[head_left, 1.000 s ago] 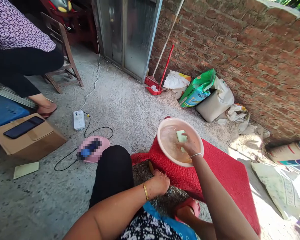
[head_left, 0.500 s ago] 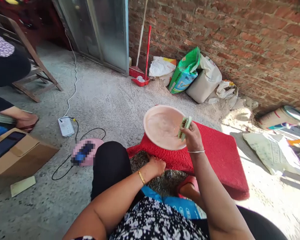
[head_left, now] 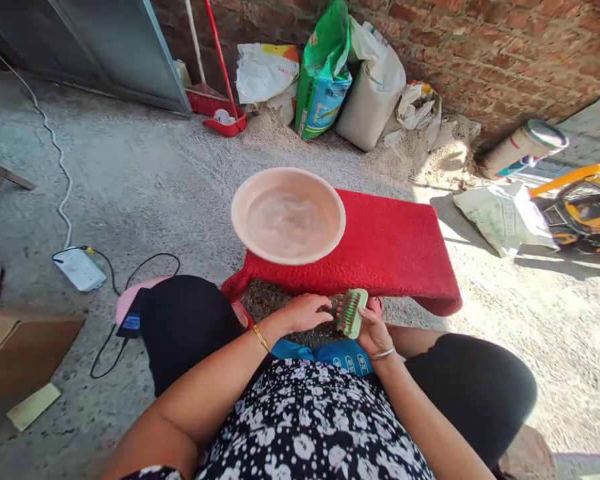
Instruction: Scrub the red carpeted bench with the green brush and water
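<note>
Now Out of the Water: Green Brush Comes to Hand Beside the Red-Draped Table

A person in a floral top sits by the brick wall, the brush held low just off the table's near edge, roughly midway between that edge's two corners. A second ago it was down inside the pink basin; half a second later it was up at the rim, and from where I stand it has since been drawn in toward the body. The basin remains at the table's left end, the water in it swirled. That shift, I would judge, carries the work from the basin to the space between the hands.

The right grip is closed on the brush, pinching it by its right side, the thumb against the green body and the bristles turned toward the left. The left grip holds nothing that I can see: its fingers are loosely bent and a little spread, the tips just beside the bristles. Whether they touch, I cannot tell. The brush thus lies within the right grip, between the two.
</note>
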The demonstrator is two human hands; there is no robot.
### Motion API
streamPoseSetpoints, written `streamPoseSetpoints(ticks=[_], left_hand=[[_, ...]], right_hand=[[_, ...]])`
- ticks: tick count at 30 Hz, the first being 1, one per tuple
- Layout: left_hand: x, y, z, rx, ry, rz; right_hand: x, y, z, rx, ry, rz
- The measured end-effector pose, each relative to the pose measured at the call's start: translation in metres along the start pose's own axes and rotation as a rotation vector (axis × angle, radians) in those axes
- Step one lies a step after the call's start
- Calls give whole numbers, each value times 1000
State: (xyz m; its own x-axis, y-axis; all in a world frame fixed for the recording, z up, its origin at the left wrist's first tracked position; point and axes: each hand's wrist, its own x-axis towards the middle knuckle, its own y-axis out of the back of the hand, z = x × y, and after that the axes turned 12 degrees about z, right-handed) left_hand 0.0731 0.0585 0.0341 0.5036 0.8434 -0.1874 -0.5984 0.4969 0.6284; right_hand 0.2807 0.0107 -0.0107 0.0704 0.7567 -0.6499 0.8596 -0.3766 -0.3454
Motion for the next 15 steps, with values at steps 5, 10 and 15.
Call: streamPoseSetpoints(ticks=[5,10,15], left_hand=[[8,-36,4,-17,34,-44],[15,-50,-1,315,10,-87],[17,-53,-6,486,-59,-119]], right_hand=[[4,-9,10,81,-39,40],[14,-12,30,92,-192,271],[22,-2,47,42,-319,458]])
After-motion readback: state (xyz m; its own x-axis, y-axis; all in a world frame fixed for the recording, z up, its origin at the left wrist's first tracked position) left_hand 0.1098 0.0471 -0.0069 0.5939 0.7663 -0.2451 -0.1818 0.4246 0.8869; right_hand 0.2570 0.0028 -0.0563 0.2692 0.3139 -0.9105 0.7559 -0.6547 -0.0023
